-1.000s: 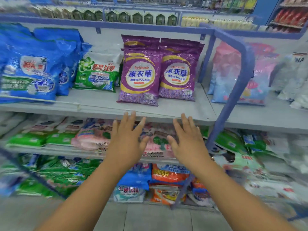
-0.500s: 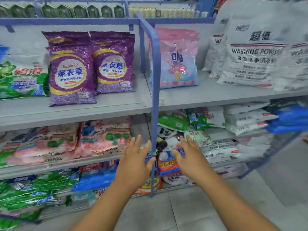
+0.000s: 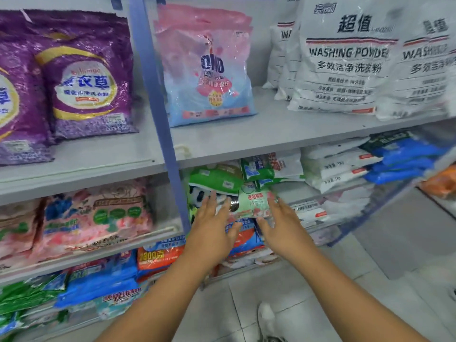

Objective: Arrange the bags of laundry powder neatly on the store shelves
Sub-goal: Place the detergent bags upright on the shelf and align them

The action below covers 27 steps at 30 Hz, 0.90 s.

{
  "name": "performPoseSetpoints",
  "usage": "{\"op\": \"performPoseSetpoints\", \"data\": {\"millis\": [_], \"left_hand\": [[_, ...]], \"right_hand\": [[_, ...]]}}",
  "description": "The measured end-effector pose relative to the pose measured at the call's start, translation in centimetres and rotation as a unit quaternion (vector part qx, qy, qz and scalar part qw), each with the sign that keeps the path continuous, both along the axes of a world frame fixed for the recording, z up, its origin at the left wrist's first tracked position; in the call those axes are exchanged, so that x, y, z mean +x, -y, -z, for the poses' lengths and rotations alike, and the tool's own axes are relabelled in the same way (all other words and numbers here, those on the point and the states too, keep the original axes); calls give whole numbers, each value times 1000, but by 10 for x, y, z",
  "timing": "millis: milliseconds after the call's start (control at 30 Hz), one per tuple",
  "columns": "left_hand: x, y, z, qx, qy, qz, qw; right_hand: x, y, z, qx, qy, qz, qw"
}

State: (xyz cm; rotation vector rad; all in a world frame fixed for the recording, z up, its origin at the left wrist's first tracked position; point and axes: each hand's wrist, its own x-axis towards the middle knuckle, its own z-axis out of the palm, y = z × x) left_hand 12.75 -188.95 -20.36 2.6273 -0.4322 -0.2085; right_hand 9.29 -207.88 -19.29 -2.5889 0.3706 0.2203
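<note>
My left hand [image 3: 212, 228] and my right hand [image 3: 281, 228] are stretched out side by side, fingers spread and empty, in front of the middle shelf just right of the blue upright post [image 3: 158, 114]. Between and beyond them lies a small pale green and pink bag [image 3: 254, 203], under a jumbled pile of green bags [image 3: 217, 178]. Neither hand touches a bag, as far as I can tell. On the upper shelf [image 3: 246, 137] stand purple bags [image 3: 86, 77], a pink and blue bag [image 3: 207, 70] and big white washing powder bags [image 3: 345, 60].
Pink bags [image 3: 96, 218] lie on the middle shelf at left; white bags [image 3: 340, 166] and blue bags [image 3: 404, 159] are stacked at right. Orange, blue and green bags fill the lower shelves. Grey floor tiles [image 3: 370, 267] and my shoe [image 3: 267, 319] are below.
My view has swung right and closer, from the purple bags to the section right of the blue post. Both hands stayed open and reached forward toward the jumbled green bags.
</note>
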Motion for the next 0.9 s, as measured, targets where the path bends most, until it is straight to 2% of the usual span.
{"op": "performPoseSetpoints", "data": {"millis": [167, 300, 367, 500, 633, 767, 900], "left_hand": [[58, 38, 18, 7, -27, -103, 994], [89, 52, 30, 45, -47, -194, 979], [97, 59, 33, 71, -55, -219, 971], [110, 68, 31, 121, -103, -243, 957], [116, 84, 24, 107, -45, -189, 975], [126, 108, 19, 71, 42, -102, 991], [138, 130, 17, 63, 66, -89, 992]], "right_hand": [[67, 34, 8, 108, -13, 32, 994], [95, 49, 12, 233, -56, 72, 968], [108, 55, 16, 295, -84, 99, 947], [140, 55, 27, 435, -130, 192, 870], [153, 56, 37, 512, -119, 252, 813], [143, 78, 45, 471, -96, 274, 833], [140, 101, 53, 521, -53, 280, 805]]}}
